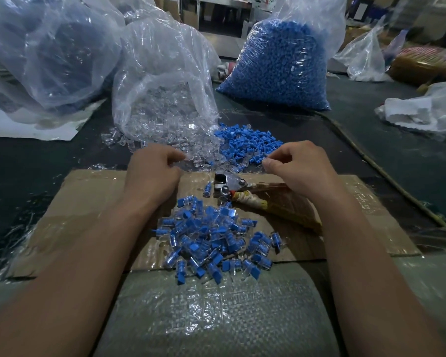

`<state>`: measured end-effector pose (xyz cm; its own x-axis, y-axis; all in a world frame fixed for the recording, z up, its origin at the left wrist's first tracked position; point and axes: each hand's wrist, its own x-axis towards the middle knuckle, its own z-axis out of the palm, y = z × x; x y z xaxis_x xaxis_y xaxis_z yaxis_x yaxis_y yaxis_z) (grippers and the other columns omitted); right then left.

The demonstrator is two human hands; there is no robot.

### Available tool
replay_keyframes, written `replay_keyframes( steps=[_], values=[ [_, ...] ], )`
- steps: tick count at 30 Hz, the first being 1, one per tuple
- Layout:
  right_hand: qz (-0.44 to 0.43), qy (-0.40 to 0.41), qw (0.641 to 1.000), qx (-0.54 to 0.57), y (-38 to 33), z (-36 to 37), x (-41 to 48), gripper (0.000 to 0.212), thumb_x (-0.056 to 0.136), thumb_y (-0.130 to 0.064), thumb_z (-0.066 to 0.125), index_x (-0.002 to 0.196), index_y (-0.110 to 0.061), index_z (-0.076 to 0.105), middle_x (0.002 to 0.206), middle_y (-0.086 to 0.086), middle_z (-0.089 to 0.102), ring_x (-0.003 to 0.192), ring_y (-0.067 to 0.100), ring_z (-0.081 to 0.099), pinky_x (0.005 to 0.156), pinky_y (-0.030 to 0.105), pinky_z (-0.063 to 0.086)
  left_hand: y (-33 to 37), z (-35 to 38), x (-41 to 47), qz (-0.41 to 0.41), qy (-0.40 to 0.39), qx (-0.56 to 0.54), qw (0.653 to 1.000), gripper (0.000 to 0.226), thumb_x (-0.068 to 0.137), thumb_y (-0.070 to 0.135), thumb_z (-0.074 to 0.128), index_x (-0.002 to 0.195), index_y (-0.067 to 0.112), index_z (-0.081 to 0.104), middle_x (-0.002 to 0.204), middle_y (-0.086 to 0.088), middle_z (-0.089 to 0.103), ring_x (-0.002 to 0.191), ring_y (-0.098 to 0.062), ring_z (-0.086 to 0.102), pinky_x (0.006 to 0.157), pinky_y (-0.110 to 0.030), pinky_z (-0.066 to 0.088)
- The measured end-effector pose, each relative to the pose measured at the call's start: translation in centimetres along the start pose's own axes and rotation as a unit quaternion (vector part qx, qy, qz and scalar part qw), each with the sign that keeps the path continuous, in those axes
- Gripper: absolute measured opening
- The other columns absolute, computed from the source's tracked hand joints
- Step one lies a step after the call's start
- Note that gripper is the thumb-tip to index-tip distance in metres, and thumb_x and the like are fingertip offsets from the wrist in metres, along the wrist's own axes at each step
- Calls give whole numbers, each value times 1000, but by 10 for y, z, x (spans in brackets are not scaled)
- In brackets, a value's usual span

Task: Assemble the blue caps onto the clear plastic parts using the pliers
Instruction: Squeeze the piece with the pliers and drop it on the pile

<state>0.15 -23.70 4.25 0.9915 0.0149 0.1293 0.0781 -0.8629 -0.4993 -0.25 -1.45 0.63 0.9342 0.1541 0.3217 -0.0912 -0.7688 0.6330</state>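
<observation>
- Dim overall with a cool cast. The dark table [49,161] left of the left hand [152,173] loses detail.
- Light comes from above and ahead. Glare streaks show on the clear bags [165,73] beyond the hands and on the taped cardboard [88,197] beneath them.
- Shadows soft, faint under the right hand [301,168].
- Sharpest between the hands, softer nearer the camera.
- Wide-angle bowing at the frame edges.

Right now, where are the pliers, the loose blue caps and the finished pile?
pliers [232,182]: head view, metal head.
loose blue caps [247,144]: head view, heap's middle.
finished pile [214,240]: head view, pile's centre.
</observation>
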Motion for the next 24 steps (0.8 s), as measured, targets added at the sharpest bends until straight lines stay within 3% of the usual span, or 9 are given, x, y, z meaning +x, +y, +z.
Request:
replay_keyframes(
  steps=[5, 9, 11, 14, 21, 24],
  values=[
    [14, 36, 999, 0, 7, 3, 6, 9, 88, -34, 59, 84, -27, 62, 68, -18, 51, 67, 0, 48, 65, 28, 40, 6, -4, -6, 18, 43, -84, 995, 20, 81, 1, 66, 98, 9, 70, 83, 7, 61, 74, -3, 56, 74, -12, 40],
    [15, 53, 998, -4, 9, 8, 14, 14, 89, -29, 57, 93, -20, 68, 76, -10, 59, 68, 3, 51, 67, 28, 41, 10, -5, -9, 33, 42, -117, 992, 17, 79, 4, 69, 94, 11, 70, 74, 16, 57, 72, 8, 52, 70, -7, 39],
    [-1, 41, 999, -4, 7, 14, 17, 16, 90, -25, 57, 100, -19, 67, 92, -4, 65, 79, 8, 55, 73, 28, 44, 12, -6, -11, 46, 39, -126, 990, 18, 78, 5, 69, 91, 16, 69, 73, 16, 56, 71, 5, 53, 71, -11, 42],
    [-62, 13, 998, -19, 3, 25, 21, 21, 90, -20, 56, 108, -16, 67, 107, -1, 65, 87, 6, 51, 78, 24, 41, 14, -8, -12, 62, 43, -120, 990, 15, 77, 7, 70, 82, 21, 66, 83, 1, 57, 74, -2, 51, 71, -17, 44],
    [-88, -71, 989, -93, -2, 40, 27, 28, 92, -22, 53, 118, -20, 62, 117, 4, 54, 104, 17, 47, 81, 27, 32, 15, -7, -12, 63, 36, -149, 986, 12, 82, 6, 66, 80, 18, 62, 74, 9, 58, 68, 1, 52, 63, 0, 40],
    [-79, -86, 991, -69, -2, 40, 27, 25, 91, -20, 54, 114, -18, 64, 116, 2, 59, 91, 9, 44, 79, 25, 34, 16, -6, -13, 60, 35, -149, 986, 13, 81, 7, 66, 78, 19, 62, 72, 10, 57, 67, 1, 52, 62, 0, 40]
  ],
)
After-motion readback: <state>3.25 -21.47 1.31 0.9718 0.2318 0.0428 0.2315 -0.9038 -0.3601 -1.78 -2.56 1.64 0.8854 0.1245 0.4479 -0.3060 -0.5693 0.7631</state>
